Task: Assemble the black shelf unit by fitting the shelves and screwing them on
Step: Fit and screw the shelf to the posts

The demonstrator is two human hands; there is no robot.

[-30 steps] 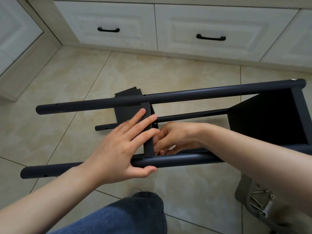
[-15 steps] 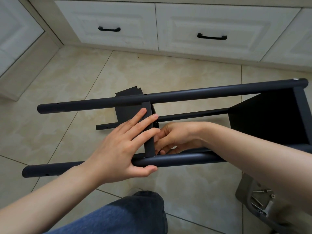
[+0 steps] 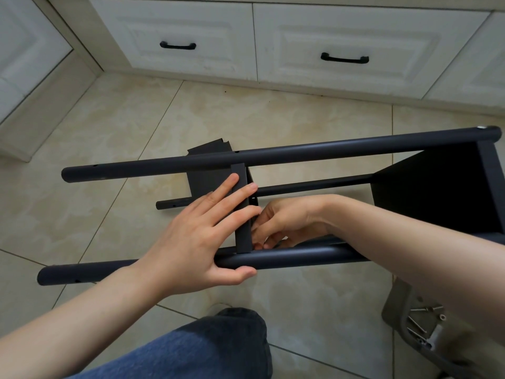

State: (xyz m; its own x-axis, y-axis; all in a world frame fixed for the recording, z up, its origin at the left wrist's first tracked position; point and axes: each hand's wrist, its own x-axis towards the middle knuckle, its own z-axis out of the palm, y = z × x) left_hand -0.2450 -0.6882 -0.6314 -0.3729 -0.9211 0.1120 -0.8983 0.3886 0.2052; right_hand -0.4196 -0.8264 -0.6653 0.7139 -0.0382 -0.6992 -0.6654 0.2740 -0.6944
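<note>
The black shelf unit lies on its side on the tiled floor, with a far pole (image 3: 300,153) and a near pole (image 3: 287,258) running left to right. A black shelf (image 3: 437,192) is fixed at their right end. A middle shelf (image 3: 241,214) stands on edge between the two poles. My left hand (image 3: 202,236) lies flat against that shelf's left face, thumb under the near pole. My right hand (image 3: 284,222) reaches in from the right, fingers curled at the shelf's lower corner by the near pole; whether they hold something is hidden.
A grey tray (image 3: 396,310) with several screws (image 3: 418,324) sits on the floor at the lower right, partly behind my right forearm. My knee in blue jeans (image 3: 218,348) is at the bottom. White cabinet drawers (image 3: 341,45) with black handles line the far side.
Almost nothing has moved. Both hands stay at the middle shelf; my right fingers have shifted slightly at the shelf's lower corner.
</note>
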